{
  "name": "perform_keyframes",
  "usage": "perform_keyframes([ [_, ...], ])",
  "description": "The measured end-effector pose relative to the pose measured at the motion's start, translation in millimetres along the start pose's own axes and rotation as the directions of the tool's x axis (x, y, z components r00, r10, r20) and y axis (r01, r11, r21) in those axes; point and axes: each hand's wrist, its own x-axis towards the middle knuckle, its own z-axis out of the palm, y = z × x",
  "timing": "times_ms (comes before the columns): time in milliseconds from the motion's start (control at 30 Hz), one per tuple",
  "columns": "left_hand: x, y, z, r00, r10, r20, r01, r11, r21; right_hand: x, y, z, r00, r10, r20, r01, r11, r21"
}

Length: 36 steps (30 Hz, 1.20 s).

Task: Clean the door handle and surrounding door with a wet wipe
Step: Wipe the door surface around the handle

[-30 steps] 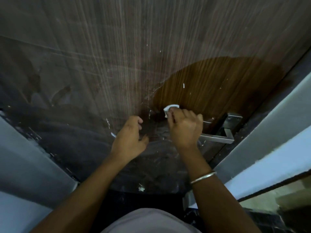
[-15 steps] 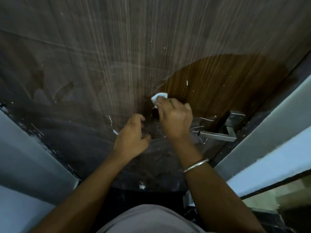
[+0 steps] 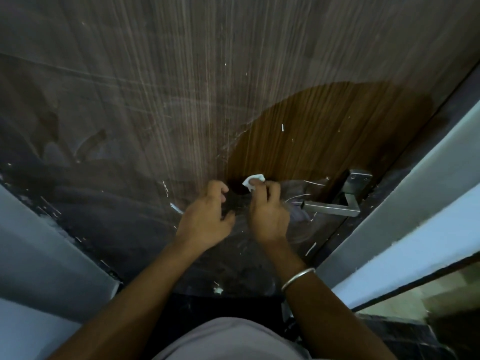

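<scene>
Across nearly the whole view stands the door [image 3: 181, 87], a wood-grain panel dulled by a pale, dusty film with streaks and scattered white specks. On its right half a rounded patch [image 3: 311, 131] shows warm, clean brown wood, bounded by the grey film above and to the left; the lower part of the door is darker and smeared. Pale door frame [image 3: 415, 203] runs down the right side, and a matching grey-blue strip flanks the left.

Near the right edge of the door, just below the clean patch, sits the metal door handle [image 3: 335, 207], a squared lever whose bar points left from its plate [image 3: 359, 178].

Both bare forearms reach up from the bottom of the view. The left hand [image 3: 205, 219] rests loosely curled against the door, left of centre, its grip grasping nothing that can be seen. The right hand [image 3: 268, 214] is just beside it, between the left hand and the lever's tip, not touching the lever. A silver bangle [image 3: 297, 279] circles the right wrist.

The right grip is clenched on the wet wipe [image 3: 252, 181], a small white wad pinched at the fingertips and pressed to the door at the lower left rim of the clean patch.
</scene>
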Motion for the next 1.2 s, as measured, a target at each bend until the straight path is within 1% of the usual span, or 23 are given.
perform_keyframes([
  [100, 4, 0, 1, 1.000, 0.004, 0.004, -0.004, 1.000, -0.001, -14, -2, 3, 0.998, -0.049, 0.047, 0.052, 0.998, -0.048],
  [167, 6, 1, 2, 1.000, 0.004, 0.009, -0.004, 1.000, -0.004, -25, -7, 5, 0.992, -0.067, 0.104, 0.076, 0.993, -0.089],
  [233, 7, 4, 5, 1.000, 0.013, 0.022, -0.012, 1.000, -0.011, -32, -10, 6, 0.989, -0.038, 0.145, 0.055, 0.992, -0.111],
  [400, 10, 6, 12, 0.997, 0.064, 0.038, -0.063, 0.998, -0.012, -33, 2, 4, 0.988, -0.003, 0.152, 0.025, 0.990, -0.142],
  [467, 11, 6, 13, 0.997, 0.076, 0.020, -0.076, 0.997, -0.020, -36, 16, 5, 0.981, 0.093, 0.169, -0.067, 0.986, -0.151],
  [533, 11, 7, 14, 0.996, 0.077, 0.033, -0.076, 0.997, -0.028, -39, 29, 3, 0.959, 0.248, 0.139, -0.232, 0.965, -0.120],
  [633, 11, 6, 15, 0.995, 0.086, 0.046, -0.085, 0.996, -0.018, -37, 43, 0, 0.865, 0.485, 0.129, -0.490, 0.872, 0.002],
  [667, 11, 6, 16, 0.995, 0.091, 0.047, -0.090, 0.996, -0.015, -35, 45, -2, 0.847, 0.517, 0.124, -0.525, 0.851, 0.032],
  [700, 12, 7, 17, 0.994, 0.093, 0.049, -0.092, 0.996, -0.012, -33, 45, -3, 0.859, 0.501, 0.103, -0.508, 0.859, 0.057],
  [733, 12, 8, 19, 0.994, 0.094, 0.050, -0.093, 0.996, -0.010, -32, 42, -3, 0.891, 0.446, 0.084, -0.452, 0.890, 0.068],
  [800, 13, 10, 22, 0.994, 0.101, 0.050, -0.100, 0.995, -0.007, -30, 32, -3, 0.958, 0.267, 0.104, -0.272, 0.961, 0.041],
  [833, 14, 11, 24, 0.993, 0.105, 0.050, -0.105, 0.994, -0.009, -30, 29, -2, 0.976, 0.183, 0.115, -0.186, 0.982, 0.015],
  [867, 15, 12, 25, 0.993, 0.107, 0.049, -0.107, 0.994, -0.011, -29, 28, -2, 0.984, 0.138, 0.111, -0.138, 0.990, -0.006],
  [900, 15, 12, 25, 0.993, 0.109, 0.048, -0.108, 0.994, -0.012, -28, 31, -2, 0.986, 0.128, 0.105, -0.127, 0.992, -0.019],
  [933, 16, 13, 25, 0.993, 0.110, 0.050, -0.109, 0.994, -0.011, -28, 35, -4, 0.981, 0.169, 0.095, -0.167, 0.986, -0.027],
  [1000, 16, 12, 23, 0.992, 0.112, 0.058, -0.111, 0.994, -0.013, -28, 46, -8, 0.938, 0.341, 0.067, -0.343, 0.939, 0.019],
  [1033, 15, 11, 22, 0.992, 0.111, 0.061, -0.110, 0.994, -0.016, -28, 52, -10, 0.912, 0.407, 0.043, -0.409, 0.911, 0.059],
  [1067, 15, 9, 22, 0.992, 0.109, 0.062, -0.108, 0.994, -0.017, -28, 57, -10, 0.901, 0.434, 0.008, -0.433, 0.897, 0.087],
  [1133, 13, 7, 23, 0.993, 0.099, 0.066, -0.098, 0.995, -0.015, -29, 59, -11, 0.919, 0.395, 0.002, -0.393, 0.913, 0.105],
  [1200, 13, 8, 26, 0.993, 0.094, 0.071, -0.093, 0.996, -0.012, -27, 52, -12, 0.969, 0.235, 0.075, -0.241, 0.968, 0.076],
])
